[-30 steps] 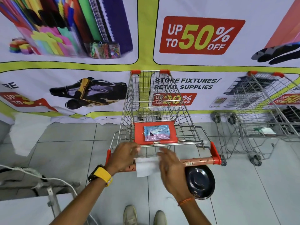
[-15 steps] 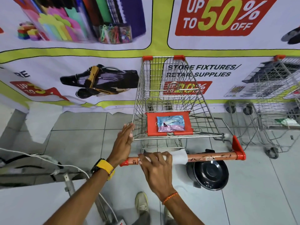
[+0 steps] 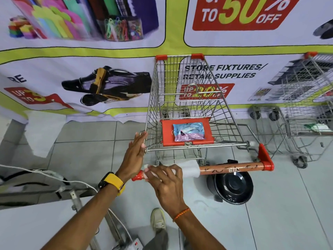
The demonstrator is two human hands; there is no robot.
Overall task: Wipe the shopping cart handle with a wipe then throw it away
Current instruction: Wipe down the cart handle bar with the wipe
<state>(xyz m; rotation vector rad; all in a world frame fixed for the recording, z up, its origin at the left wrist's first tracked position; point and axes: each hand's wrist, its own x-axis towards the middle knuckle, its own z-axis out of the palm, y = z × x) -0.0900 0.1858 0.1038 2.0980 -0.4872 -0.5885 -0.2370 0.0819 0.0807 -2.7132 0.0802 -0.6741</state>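
A wire shopping cart [image 3: 189, 105] stands in front of me, its orange handle [image 3: 232, 168] running left to right. A white wipe [image 3: 189, 169] is wrapped over the left part of the handle. My right hand [image 3: 165, 181] presses the wipe onto the handle near its left end, fingers curled over it. My left hand [image 3: 135, 156] rests flat against the cart's left rear corner, fingers straight, holding nothing. A blue and pink pack of wipes [image 3: 188, 131] lies on the cart's orange child seat flap [image 3: 166, 134].
A black round bin [image 3: 232, 186] sits on the tiled floor under the handle's right half. A second wire cart [image 3: 306, 109] stands to the right. A printed banner covers the wall behind. White cables and a metal stand [image 3: 75, 197] lie at my left.
My right hand has slid the wipe leftward along the handle to its left end. My left hand went from the handle to the cart's left corner. The view has shifted left and closer.
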